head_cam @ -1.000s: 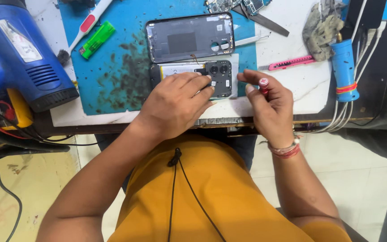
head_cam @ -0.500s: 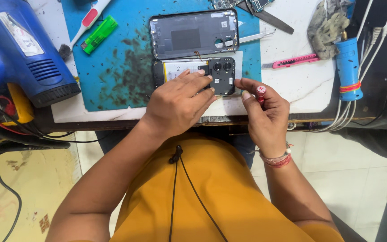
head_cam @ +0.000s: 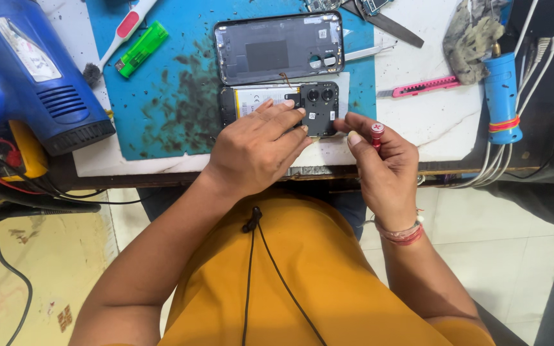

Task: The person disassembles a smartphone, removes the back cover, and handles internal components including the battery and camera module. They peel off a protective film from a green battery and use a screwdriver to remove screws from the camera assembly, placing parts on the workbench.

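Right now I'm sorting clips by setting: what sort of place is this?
Probably a phone repair bench: an opened phone under the left hand, its removed back cover, and a blue heat gun.

Left hand [head_cam: 254, 150] lies palm-down, fingers spread forward; right hand [head_cam: 383, 163] is curled upright, thumb and fingertips pinched, both forearms angled inward.
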